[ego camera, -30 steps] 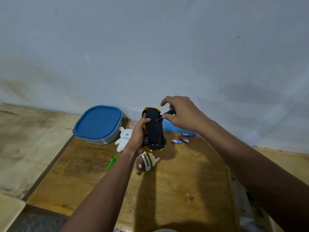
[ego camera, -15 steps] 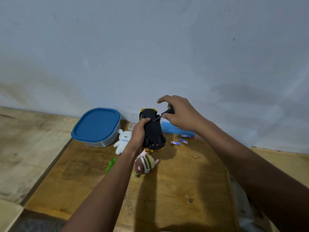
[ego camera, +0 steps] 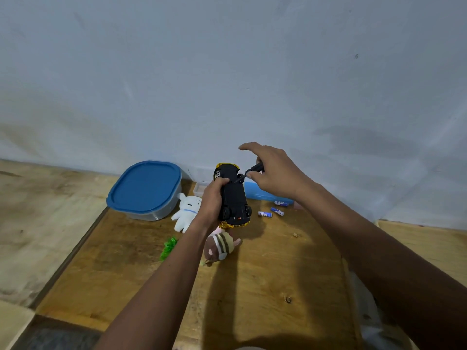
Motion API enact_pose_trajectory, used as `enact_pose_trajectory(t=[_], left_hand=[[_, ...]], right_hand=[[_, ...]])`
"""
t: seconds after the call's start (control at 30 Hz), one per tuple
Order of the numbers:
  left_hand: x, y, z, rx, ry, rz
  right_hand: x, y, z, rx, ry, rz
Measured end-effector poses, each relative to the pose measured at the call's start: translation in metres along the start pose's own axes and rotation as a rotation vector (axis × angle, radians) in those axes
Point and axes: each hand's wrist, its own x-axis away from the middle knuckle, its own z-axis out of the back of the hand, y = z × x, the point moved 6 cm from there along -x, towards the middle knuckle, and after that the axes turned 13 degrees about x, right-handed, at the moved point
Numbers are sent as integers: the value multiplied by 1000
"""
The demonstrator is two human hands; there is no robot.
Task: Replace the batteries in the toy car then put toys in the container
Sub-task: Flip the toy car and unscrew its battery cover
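The wall (ego camera: 227, 72) fills everything from nine round to three, pale and bare. Below it the table (ego camera: 265, 286) spreads from the centre down to six, its brown wood scuffed and knotted.

At ten sits the container (ego camera: 145, 190), its blue lid on, close against the wall. Just at its four o'clock lies the white plush (ego camera: 187, 212), on its back, touching or nearly touching the container's wall. Behind my hands, at one o'clock from the car, a blue box (ego camera: 262, 194) lies along the wall, mostly hidden by my right wrist.

My left hand (ego camera: 213, 202) is wrapped round the car (ego camera: 235, 194) from its left side, thumb over the black underside, fingers hidden behind. The car is held off the table with its belly toward me, nose pointing to twelve, gold trim showing at both ends.

Below the car, at six from it, the brown plush (ego camera: 222, 246) with its striped cap lies on the wood. At eight from that, a small green toy (ego camera: 168, 247) shows beside my left forearm.

My right hand (ego camera: 271, 175) pinches the black handle of a screwdriver (ego camera: 249, 171) between thumb and middle fingers, forefinger lifted free and stretched out. Its tip touches the car's underside near the front wheel.

Three batteries (ego camera: 277, 210) lie loose at three from the car, close together.
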Motion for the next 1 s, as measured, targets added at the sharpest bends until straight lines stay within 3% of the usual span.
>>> enact_pose_trajectory(t=[0.13, 0.37, 0.57, 0.8, 1.0], left_hand=[[-1, -5, -1, -31, -1, 8], [-5, -10, 1, -7, 17, 28], [-7, -13, 0, -24, 12, 53], [-7, -15, 0, -6, 5, 52], [-7, -17, 1, -19, 6, 57]], right_hand=[[-1, 8, -3, 169, 13, -87], [-1, 3, 1, -38, -6, -27], [-2, 13, -3, 187, -17, -101], [-2, 3, 1, 10, -9, -16], [-1, 16, -6, 181, -27, -113]])
